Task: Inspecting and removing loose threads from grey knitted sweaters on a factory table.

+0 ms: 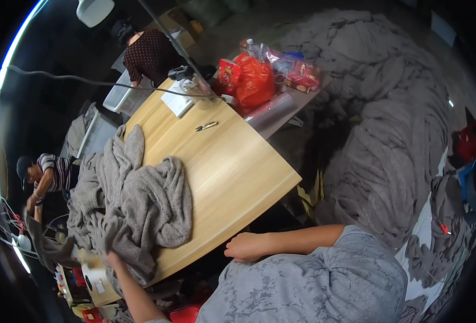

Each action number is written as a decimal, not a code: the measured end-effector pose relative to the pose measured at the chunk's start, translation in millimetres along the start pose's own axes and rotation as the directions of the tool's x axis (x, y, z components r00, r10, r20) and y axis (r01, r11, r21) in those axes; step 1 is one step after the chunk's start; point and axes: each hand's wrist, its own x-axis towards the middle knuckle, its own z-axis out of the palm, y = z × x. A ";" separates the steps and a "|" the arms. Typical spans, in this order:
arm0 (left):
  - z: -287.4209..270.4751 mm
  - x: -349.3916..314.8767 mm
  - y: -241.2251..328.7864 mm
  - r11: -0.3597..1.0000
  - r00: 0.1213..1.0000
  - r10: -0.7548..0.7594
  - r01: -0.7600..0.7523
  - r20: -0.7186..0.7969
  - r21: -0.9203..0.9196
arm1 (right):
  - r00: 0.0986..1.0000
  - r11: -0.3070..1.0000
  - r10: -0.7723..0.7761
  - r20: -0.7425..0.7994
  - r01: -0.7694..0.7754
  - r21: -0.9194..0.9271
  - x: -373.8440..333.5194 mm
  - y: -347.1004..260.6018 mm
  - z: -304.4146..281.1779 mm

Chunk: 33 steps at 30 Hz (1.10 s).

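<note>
— Where's your grip right now?

— My left hand (108, 257) is closed on the near edge of the crumpled grey fleece cloth (135, 199), pinching a fold of it at the bench's lower-left corner. My right hand (247, 246) holds nothing; it rests curled in a loose fist against the near edge of the pale wooden bench (232, 161), well apart from the cloth.

— And the cloth itself?

— Heaped on the left part of the bench, bunched and twisted, one end trailing off the far-left side toward a person in a striped top (52, 172).

— So which step are you at?

— I judge I'm just taking hold, getting one edge in hand before the heap can be drawn out. Nothing lies flat.

— What does the next move need?

— A second hold, I think: my right hand would have to cross to the cloth and find another edge, since one pinch only drags the whole lump. The small dark tool (206, 126) lies farther up the bench, clear of it.
</note>
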 end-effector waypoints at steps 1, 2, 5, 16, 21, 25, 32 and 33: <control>-9.4 -17.3 55.4 0.850 0.985 -0.152 0.171 0.079 -0.499 | 0.999 1.000 0.025 0.021 -0.025 0.016 -4.1 4.3 0.1; -27.2 -38.3 108.2 0.443 0.943 -0.257 0.308 0.210 -0.842 | 1.000 1.000 0.019 0.012 -0.019 0.022 -6.4 5.7 -1.5; -87.8 -52.1 153.2 0.758 0.946 0.286 -0.319 -0.149 -0.569 | 0.998 0.999 -0.001 0.055 -0.001 0.035 -5.4 4.8 -11.9; 29.6 -275.5 205.2 0.726 0.505 0.644 -0.641 0.575 -0.249 | 0.943 0.982 0.056 -0.327 0.007 0.188 -15.4 5.6 -40.4; 52.0 -302.4 184.7 0.734 0.550 0.668 -0.595 0.500 -0.327 | 0.934 0.903 0.244 -0.263 -0.120 0.412 -22.2 -1.7 -52.7; 47.4 -301.0 181.3 0.746 0.607 0.666 -0.535 0.434 -0.397 | 0.728 0.737 0.421 -0.542 0.074 0.672 9.0 25.7 -145.2; 40.3 -294.9 139.1 0.792 0.717 0.594 -0.440 0.365 -0.424 | 0.982 0.950 -0.027 -0.187 0.083 0.300 96.3 -39.5 -135.8; 40.2 -291.5 138.3 0.786 0.691 0.601 -0.421 0.402 -0.453 | 0.930 0.932 -0.320 -0.181 0.343 0.119 105.4 -38.3 -96.6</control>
